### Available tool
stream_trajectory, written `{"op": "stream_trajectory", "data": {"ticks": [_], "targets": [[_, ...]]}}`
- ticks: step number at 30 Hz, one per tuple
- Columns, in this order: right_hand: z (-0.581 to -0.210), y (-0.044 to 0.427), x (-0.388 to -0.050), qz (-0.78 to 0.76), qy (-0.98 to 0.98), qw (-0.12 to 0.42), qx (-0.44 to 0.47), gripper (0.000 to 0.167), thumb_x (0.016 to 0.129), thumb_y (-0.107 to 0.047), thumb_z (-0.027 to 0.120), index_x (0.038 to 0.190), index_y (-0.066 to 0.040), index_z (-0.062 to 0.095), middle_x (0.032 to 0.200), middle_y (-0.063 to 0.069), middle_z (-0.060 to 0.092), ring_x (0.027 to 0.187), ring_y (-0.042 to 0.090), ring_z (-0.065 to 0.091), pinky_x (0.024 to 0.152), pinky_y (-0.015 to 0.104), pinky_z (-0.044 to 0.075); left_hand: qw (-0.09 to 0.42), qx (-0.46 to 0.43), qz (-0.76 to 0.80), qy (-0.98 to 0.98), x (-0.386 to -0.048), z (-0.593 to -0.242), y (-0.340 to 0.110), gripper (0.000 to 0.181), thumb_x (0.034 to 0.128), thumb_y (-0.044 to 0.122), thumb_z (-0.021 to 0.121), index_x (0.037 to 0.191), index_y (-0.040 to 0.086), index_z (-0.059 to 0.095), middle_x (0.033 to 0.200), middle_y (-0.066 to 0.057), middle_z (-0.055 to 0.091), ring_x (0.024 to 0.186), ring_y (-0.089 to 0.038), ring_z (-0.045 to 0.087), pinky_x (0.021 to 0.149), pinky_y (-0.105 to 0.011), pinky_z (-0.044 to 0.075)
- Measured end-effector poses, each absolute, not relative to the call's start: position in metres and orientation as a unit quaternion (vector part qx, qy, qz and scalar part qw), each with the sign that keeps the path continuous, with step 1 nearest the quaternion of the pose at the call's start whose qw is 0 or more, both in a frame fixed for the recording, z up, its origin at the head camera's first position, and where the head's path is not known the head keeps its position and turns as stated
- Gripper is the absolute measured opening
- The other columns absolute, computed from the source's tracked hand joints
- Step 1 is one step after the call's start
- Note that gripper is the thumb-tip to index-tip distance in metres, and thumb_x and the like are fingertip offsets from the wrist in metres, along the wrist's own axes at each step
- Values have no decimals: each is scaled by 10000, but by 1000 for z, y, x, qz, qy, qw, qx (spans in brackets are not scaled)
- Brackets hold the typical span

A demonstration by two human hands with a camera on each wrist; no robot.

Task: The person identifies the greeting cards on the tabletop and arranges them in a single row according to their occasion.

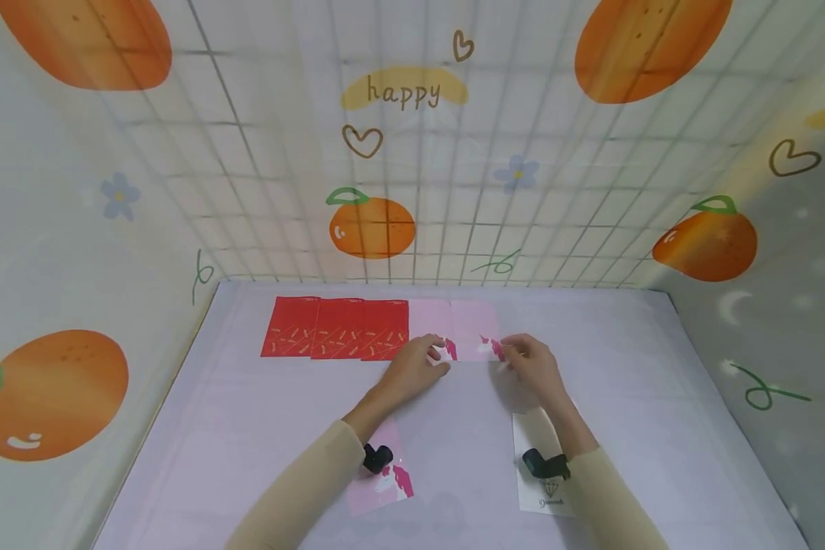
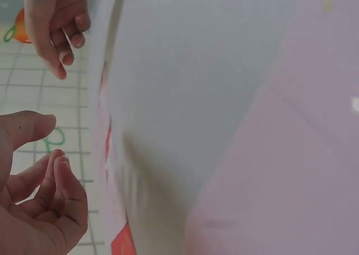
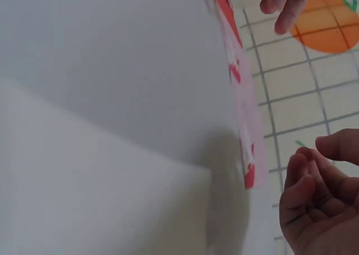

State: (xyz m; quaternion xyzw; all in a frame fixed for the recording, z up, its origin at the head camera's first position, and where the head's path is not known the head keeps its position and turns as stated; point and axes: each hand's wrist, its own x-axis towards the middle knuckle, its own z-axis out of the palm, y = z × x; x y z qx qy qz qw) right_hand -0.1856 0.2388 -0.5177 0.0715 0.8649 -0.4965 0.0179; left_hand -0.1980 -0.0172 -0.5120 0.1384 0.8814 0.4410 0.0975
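Three overlapping red cards with gold marks lie in a row at the back of the table. Two pink cards with unicorn prints continue that row to the right. My left hand hovers over the lower part of the nearer pink card, its thumb and fingertips apart and nothing visible between them. Beside the right edge of the last pink card is my right hand, fingers loosely bent. In the right wrist view, the right hand shows no card between thumb and fingers. Whether either hand touches a card I cannot tell.
Another pink unicorn card lies tilted beneath my left forearm. A white card with a diamond drawing lies under my right forearm. Behind the white table stands a wire grid covered by an orange-printed cloth.
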Motion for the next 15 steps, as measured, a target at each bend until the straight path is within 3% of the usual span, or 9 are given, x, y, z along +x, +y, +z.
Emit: {"op": "stream_trajectory", "data": {"ticks": [8, 15], "targets": [[-504, 220, -163, -519, 855, 1, 17, 231, 981, -218, 660, 1174, -90, 675, 969, 157, 677, 774, 369, 620, 528, 273, 471, 66, 133, 462, 875, -175, -498, -49, 459, 872, 232, 783, 1287, 121, 622, 1061, -20, 655, 872, -161, 639, 708, -284, 567], [-491, 207, -147, -518, 856, 7, -9, 218, 986, -249, 656, 1172, -135, 668, 963, 194, 666, 769, 400, 607, 538, 281, 489, 43, 116, 474, 872, -156, -495, -79, 492, 859, 234, 800, 1304, 126, 621, 1063, -2, 651, 860, -144, 642, 705, -277, 569]]}}
